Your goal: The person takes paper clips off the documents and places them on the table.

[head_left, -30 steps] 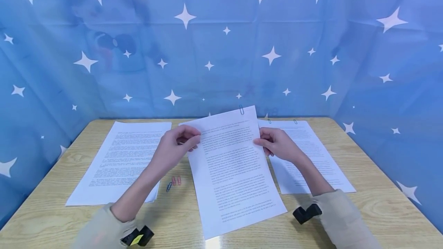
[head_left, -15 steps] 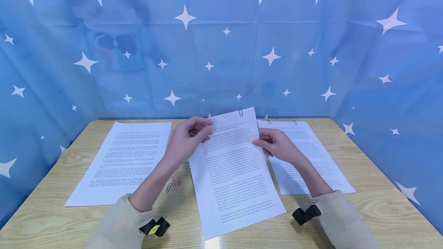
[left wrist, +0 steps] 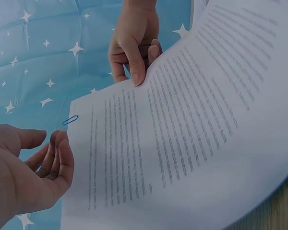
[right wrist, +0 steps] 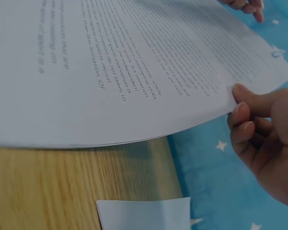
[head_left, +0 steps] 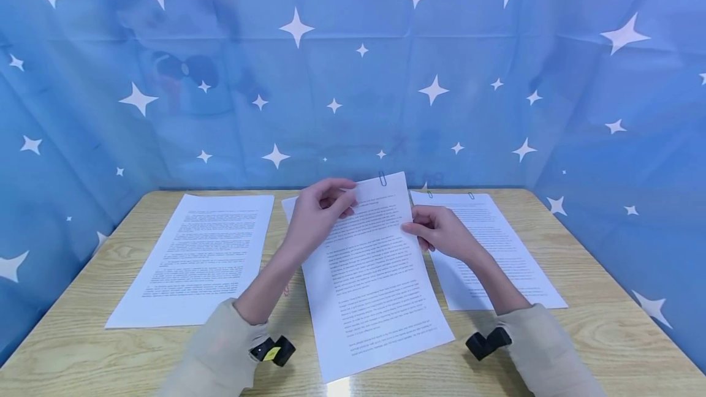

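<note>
My right hand (head_left: 441, 230) pinches the right edge of a printed sheet stack (head_left: 375, 287) between thumb and fingers, holding it up at a tilt over the table. A blue paper clip (head_left: 383, 178) sits on the stack's top edge, near its right corner. My left hand (head_left: 325, 210) is by the stack's top edge, to the left of that clip. In the left wrist view the left hand (left wrist: 33, 167) has its fingers loosely bent, with a gap between thumb and fingertips, near the clip (left wrist: 70, 120). The right thumb (right wrist: 252, 100) presses on the page in the right wrist view.
Another printed stack (head_left: 193, 250) lies on the wooden table (head_left: 83, 348) at left. At right lie printed sheets (head_left: 496, 250) with blue clips (head_left: 471, 195) along their top. A pink paper clip (head_left: 286, 290) shows beside my left forearm. A blue star-patterned curtain (head_left: 353, 78) hangs behind.
My left hand has moved right along the top of the held stack, from its left edge toward the clip. The right hand and the stack have stayed nearly still.
</note>
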The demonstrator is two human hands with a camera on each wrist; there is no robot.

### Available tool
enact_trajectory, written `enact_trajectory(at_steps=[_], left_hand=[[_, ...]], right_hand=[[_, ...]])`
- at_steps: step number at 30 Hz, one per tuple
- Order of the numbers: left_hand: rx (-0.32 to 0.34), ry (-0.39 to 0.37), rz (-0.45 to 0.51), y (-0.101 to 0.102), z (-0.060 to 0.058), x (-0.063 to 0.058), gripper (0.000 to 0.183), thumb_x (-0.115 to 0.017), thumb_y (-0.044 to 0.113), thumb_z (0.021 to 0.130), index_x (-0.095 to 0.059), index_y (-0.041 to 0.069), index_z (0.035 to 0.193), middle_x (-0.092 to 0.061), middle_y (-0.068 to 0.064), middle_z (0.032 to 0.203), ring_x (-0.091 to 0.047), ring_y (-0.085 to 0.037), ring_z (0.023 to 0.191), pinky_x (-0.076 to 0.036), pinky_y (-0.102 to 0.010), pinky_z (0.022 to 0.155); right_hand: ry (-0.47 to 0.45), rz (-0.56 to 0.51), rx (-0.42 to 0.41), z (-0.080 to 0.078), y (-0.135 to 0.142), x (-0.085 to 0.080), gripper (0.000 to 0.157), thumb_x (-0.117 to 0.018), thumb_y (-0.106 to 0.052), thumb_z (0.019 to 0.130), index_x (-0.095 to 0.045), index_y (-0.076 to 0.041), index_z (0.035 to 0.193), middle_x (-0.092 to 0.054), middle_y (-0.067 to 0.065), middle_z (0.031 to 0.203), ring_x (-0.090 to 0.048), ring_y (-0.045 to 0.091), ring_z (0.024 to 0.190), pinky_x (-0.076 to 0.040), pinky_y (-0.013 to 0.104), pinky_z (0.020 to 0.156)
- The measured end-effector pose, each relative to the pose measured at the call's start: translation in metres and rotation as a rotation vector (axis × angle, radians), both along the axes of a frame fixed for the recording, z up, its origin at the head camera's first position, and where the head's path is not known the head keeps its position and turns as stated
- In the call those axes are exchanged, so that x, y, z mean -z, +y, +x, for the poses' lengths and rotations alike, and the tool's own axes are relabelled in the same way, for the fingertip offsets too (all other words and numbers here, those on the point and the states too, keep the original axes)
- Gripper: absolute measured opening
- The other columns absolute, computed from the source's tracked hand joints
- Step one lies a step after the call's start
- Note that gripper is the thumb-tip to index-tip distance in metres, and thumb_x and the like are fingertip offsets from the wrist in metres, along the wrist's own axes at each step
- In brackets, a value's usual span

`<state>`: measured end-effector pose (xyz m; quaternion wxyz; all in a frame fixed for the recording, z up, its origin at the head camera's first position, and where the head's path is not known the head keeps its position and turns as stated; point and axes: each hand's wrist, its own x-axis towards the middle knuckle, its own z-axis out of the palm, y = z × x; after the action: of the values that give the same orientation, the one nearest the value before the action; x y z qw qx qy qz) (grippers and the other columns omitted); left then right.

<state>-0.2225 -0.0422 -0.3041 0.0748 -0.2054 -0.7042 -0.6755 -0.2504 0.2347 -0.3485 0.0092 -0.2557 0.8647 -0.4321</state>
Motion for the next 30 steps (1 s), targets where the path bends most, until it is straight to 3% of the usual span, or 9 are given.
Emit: enact_trajectory(at_steps=[6, 17, 30], left_hand=[[-0.005, 0.014, 0.017, 0.013, -0.001, -0.003, 0.023, -0.065, 0.009, 0.1, -0.068, -0.002, 0.12, -0.071, -0.02, 0.094, -0.068, -0.042, 0.085, -0.059, -0.036, 0.078], [-0.018, 0.004, 0.047, 0.03, -0.005, -0.007, 0.025, -0.063, 0.012, 0.101, -0.067, 0.003, 0.124, -0.072, -0.014, 0.092, -0.071, -0.033, 0.08, -0.059, -0.032, 0.075], [-0.05, 0.08, 0.011, 0.031, -0.007, -0.005, 0.015, -0.068, 0.011, 0.098, -0.072, -0.001, 0.105, -0.07, -0.013, 0.083, -0.07, -0.037, 0.076, -0.059, -0.032, 0.07]], right_hand=[[0.025, -0.008, -0.011, 0.001, -0.001, -0.001, 0.013, -0.064, -0.017, 0.101, -0.064, -0.011, 0.089, -0.049, 0.005, 0.057, -0.045, 0.022, 0.045, -0.034, 0.026, 0.043], [0.09, 0.012, -0.038, 0.003, -0.006, -0.003, 0.012, -0.063, -0.017, 0.101, -0.065, -0.011, 0.091, -0.05, 0.006, 0.057, -0.045, 0.018, 0.045, -0.036, 0.028, 0.044], [0.079, 0.03, -0.027, 0.005, -0.006, -0.004, 0.006, -0.065, -0.015, 0.1, -0.067, -0.013, 0.095, -0.05, 0.007, 0.058, -0.046, 0.017, 0.046, -0.034, 0.026, 0.043]])
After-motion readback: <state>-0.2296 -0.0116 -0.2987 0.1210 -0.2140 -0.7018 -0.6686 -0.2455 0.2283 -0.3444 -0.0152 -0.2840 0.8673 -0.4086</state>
